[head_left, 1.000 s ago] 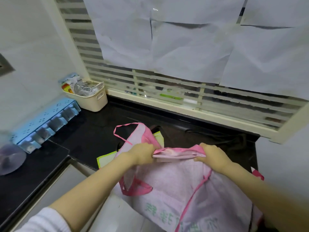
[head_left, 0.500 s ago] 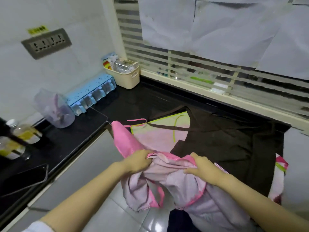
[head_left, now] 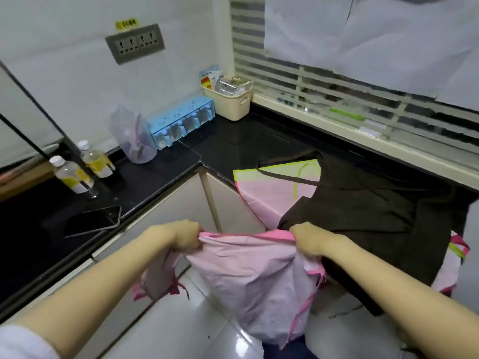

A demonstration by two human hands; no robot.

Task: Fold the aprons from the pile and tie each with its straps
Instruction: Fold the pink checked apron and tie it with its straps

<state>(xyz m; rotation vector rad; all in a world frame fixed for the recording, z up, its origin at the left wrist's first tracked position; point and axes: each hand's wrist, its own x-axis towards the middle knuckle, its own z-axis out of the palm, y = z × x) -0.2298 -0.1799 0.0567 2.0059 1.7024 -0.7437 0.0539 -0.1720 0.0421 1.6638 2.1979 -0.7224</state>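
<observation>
I hold a pale pink apron (head_left: 254, 281) with bright pink trim in the air in front of the counter. My left hand (head_left: 185, 237) grips its upper edge at the left, and my right hand (head_left: 309, 238) grips the same edge at the right. The cloth hangs down loosely between them toward the floor, with a pink strap dangling at the lower left. On the black counter (head_left: 233, 149) lies the pile: a dark brown apron (head_left: 375, 211) on top of a pink apron with yellow-green trim (head_left: 264, 190). Another pink-trimmed cloth (head_left: 453, 260) hangs off at the right.
A black phone (head_left: 93, 220) lies near the counter's front edge at left, with two capped bottles (head_left: 83, 169) behind it. A clear jug (head_left: 132, 138), a blue spice rack (head_left: 181, 123) and a beige basket (head_left: 229, 99) stand along the wall. Blinds cover the window behind.
The view has swung left and down. My hands have moved apart and back toward me, spreading the pink apron's top edge, which was bunched between them before.
</observation>
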